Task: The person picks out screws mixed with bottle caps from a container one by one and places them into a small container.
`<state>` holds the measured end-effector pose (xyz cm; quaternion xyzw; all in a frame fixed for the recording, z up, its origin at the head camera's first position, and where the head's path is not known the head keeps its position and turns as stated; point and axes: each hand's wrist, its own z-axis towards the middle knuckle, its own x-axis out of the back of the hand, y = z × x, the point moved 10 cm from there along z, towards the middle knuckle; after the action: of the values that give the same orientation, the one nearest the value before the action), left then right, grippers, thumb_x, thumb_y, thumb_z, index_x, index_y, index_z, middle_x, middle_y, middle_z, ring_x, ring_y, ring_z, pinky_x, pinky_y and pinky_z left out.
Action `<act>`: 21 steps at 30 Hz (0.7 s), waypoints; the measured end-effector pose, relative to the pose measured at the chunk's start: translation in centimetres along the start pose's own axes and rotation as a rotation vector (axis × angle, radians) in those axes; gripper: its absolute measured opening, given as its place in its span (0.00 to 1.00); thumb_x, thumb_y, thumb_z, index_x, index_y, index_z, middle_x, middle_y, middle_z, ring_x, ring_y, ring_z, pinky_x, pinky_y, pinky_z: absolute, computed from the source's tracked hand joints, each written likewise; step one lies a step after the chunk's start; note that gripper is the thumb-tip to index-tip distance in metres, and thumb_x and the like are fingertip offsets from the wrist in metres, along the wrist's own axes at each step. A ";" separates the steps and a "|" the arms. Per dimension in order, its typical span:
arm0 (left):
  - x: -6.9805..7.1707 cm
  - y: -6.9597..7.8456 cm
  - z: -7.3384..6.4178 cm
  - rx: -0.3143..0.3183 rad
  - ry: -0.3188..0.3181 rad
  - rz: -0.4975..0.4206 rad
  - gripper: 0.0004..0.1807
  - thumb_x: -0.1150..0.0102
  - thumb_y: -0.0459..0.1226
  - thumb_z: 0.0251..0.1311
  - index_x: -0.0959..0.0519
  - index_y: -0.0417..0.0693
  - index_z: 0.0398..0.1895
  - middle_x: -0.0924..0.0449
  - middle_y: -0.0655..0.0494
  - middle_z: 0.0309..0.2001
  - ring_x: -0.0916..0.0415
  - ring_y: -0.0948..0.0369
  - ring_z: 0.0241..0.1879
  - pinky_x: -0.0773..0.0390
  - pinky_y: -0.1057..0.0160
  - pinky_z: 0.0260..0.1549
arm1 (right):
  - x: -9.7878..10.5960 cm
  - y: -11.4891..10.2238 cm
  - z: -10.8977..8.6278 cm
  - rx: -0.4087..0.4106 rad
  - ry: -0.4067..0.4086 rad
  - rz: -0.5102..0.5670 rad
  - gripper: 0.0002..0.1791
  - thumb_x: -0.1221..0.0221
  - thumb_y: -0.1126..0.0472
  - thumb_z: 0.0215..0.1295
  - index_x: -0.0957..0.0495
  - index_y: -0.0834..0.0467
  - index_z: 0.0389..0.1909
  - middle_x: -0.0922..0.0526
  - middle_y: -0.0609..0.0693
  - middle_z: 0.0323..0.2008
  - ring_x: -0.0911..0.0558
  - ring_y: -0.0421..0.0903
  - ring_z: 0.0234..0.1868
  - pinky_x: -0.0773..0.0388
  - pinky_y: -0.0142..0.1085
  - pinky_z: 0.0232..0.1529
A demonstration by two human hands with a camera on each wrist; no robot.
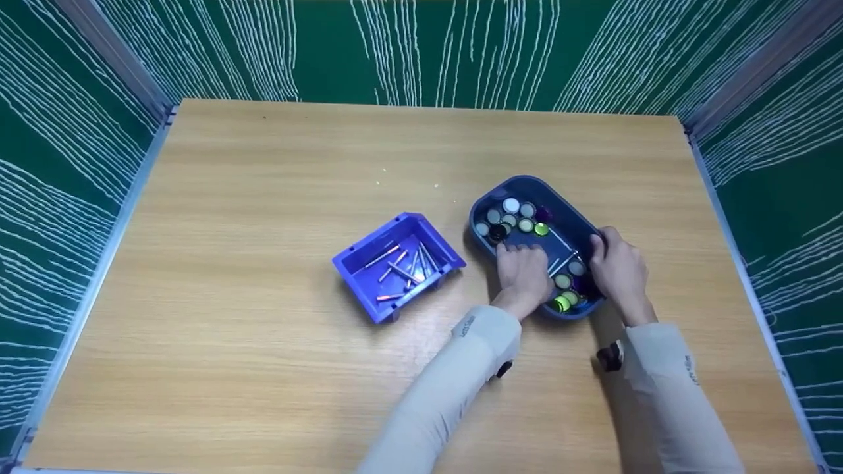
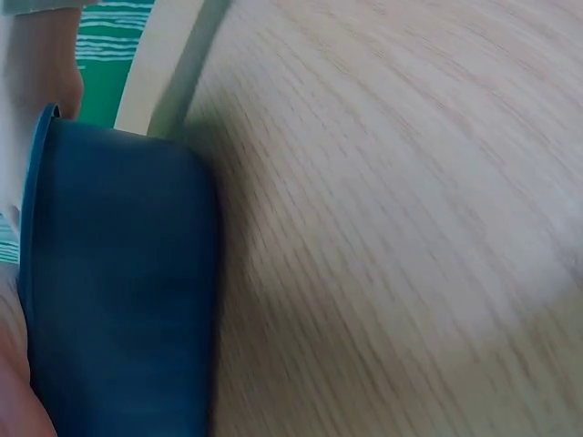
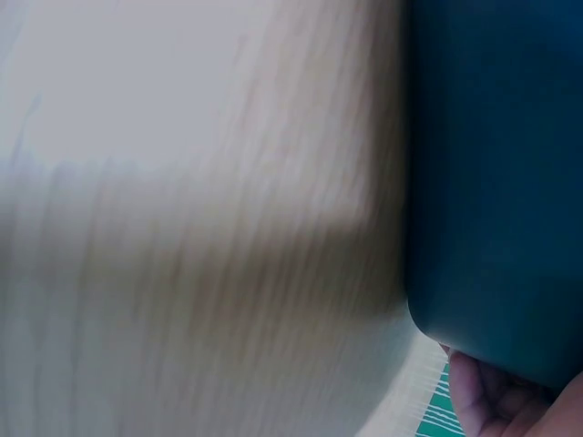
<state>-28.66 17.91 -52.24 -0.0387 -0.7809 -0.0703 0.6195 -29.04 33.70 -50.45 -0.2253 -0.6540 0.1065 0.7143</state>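
Note:
A dark blue oblong tub (image 1: 507, 186) lies slantwise on the right half of the table. My left hand (image 1: 525, 276) grips its near-left rim, fingers over the edge. On the opposite side, my right hand (image 1: 619, 273) holds the right rim, its thumb toward the inside. Small round lids or caps, white, pale green, bright green (image 1: 541, 229), black and purple, sit grouped at both ends inside. Between the groups lie thin, pale rods (image 1: 562, 262), partly hidden by the left hand. Both wrist views show the tub's outer wall (image 2: 127, 273) close up.
Left of the tub stands a blue-purple plastic bin (image 1: 355, 280) with several screws or metal pins (image 1: 403, 271) in it. Tiny white specks dot the wooden table (image 1: 230, 296) behind. Green walls with white streaks (image 1: 329, 52) enclose the table.

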 end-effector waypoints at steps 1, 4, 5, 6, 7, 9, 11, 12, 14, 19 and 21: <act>-0.1 0.0 0.0 -0.003 -0.006 -0.003 0.24 0.38 0.57 0.55 0.21 0.62 0.53 0.17 0.65 0.51 0.23 0.63 0.54 0.36 0.59 0.64 | 0.0 0.0 0.0 0.000 0.000 -0.001 0.23 0.59 0.49 0.78 0.27 0.62 0.56 0.21 0.73 0.51 0.24 0.74 0.53 0.30 0.66 0.47; -0.2 0.2 0.1 -0.010 -0.026 -0.020 0.17 0.37 0.52 0.55 0.18 0.64 0.48 0.15 0.66 0.47 0.21 0.64 0.50 0.35 0.60 0.63 | -0.1 0.1 0.1 -0.003 -0.006 -0.003 0.23 0.60 0.49 0.78 0.27 0.62 0.56 0.21 0.73 0.52 0.23 0.74 0.53 0.30 0.66 0.46; -0.2 0.2 0.1 -0.011 -0.030 -0.024 0.15 0.37 0.52 0.55 0.18 0.65 0.46 0.15 0.67 0.46 0.21 0.64 0.49 0.35 0.60 0.63 | -0.1 0.1 0.1 -0.004 -0.007 -0.004 0.23 0.60 0.49 0.78 0.27 0.62 0.57 0.21 0.73 0.52 0.23 0.74 0.53 0.30 0.66 0.46; -0.2 0.3 0.0 -0.013 -0.036 -0.019 0.14 0.38 0.52 0.56 0.18 0.65 0.46 0.15 0.67 0.46 0.20 0.65 0.49 0.35 0.60 0.62 | 0.0 0.1 0.1 -0.004 -0.007 -0.005 0.23 0.60 0.49 0.78 0.27 0.62 0.57 0.21 0.73 0.52 0.23 0.74 0.53 0.30 0.65 0.45; -0.3 0.4 0.0 -0.013 -0.041 -0.014 0.13 0.39 0.52 0.57 0.18 0.65 0.45 0.15 0.68 0.46 0.20 0.65 0.48 0.34 0.60 0.63 | 0.0 0.1 0.1 -0.004 -0.007 -0.007 0.23 0.60 0.49 0.78 0.27 0.62 0.57 0.21 0.72 0.52 0.23 0.74 0.53 0.29 0.65 0.45; -0.3 0.4 0.0 -0.010 -0.051 0.000 0.12 0.40 0.52 0.59 0.18 0.66 0.45 0.15 0.69 0.46 0.20 0.65 0.48 0.34 0.61 0.62 | 0.1 0.0 0.1 -0.004 -0.004 -0.007 0.23 0.60 0.50 0.78 0.27 0.62 0.56 0.21 0.72 0.52 0.23 0.74 0.53 0.29 0.65 0.44; -0.3 0.4 -0.1 -0.010 -0.061 0.016 0.12 0.41 0.53 0.60 0.18 0.66 0.45 0.15 0.69 0.46 0.20 0.66 0.47 0.33 0.62 0.60 | 0.1 -0.1 0.0 0.001 -0.003 -0.006 0.23 0.60 0.50 0.78 0.27 0.62 0.56 0.20 0.72 0.52 0.22 0.73 0.52 0.29 0.65 0.43; -0.3 0.4 -0.1 -0.011 -0.067 0.023 0.12 0.42 0.53 0.60 0.18 0.66 0.45 0.15 0.70 0.46 0.20 0.66 0.47 0.32 0.62 0.59 | 0.1 -0.1 0.0 0.001 -0.004 -0.005 0.23 0.60 0.49 0.78 0.27 0.62 0.56 0.20 0.72 0.52 0.22 0.73 0.52 0.29 0.64 0.43; -0.4 0.5 -0.1 -0.016 -0.075 0.023 0.12 0.42 0.53 0.60 0.18 0.66 0.44 0.15 0.70 0.45 0.20 0.65 0.46 0.31 0.62 0.57 | 0.1 -0.1 0.0 -0.001 -0.008 -0.003 0.23 0.60 0.49 0.78 0.27 0.62 0.56 0.21 0.72 0.52 0.23 0.73 0.52 0.29 0.64 0.43; -0.4 0.7 -0.1 -0.045 -0.079 0.024 0.10 0.43 0.53 0.61 0.18 0.66 0.42 0.15 0.69 0.43 0.21 0.66 0.43 0.28 0.63 0.50 | -0.1 0.1 0.1 -0.014 -0.017 -0.002 0.23 0.60 0.49 0.78 0.27 0.61 0.56 0.21 0.72 0.53 0.23 0.73 0.53 0.29 0.64 0.44; -0.3 0.8 -0.1 -0.057 -0.077 0.019 0.09 0.43 0.52 0.62 0.18 0.66 0.41 0.15 0.69 0.42 0.20 0.66 0.42 0.27 0.63 0.47 | -0.1 0.2 0.1 -0.015 -0.018 -0.002 0.23 0.60 0.49 0.78 0.27 0.61 0.57 0.21 0.72 0.53 0.23 0.73 0.53 0.29 0.64 0.45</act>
<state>-28.40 18.68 -52.50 -0.0662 -0.8015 -0.0851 0.5881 -29.10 33.81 -50.62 -0.2289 -0.6615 0.1030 0.7067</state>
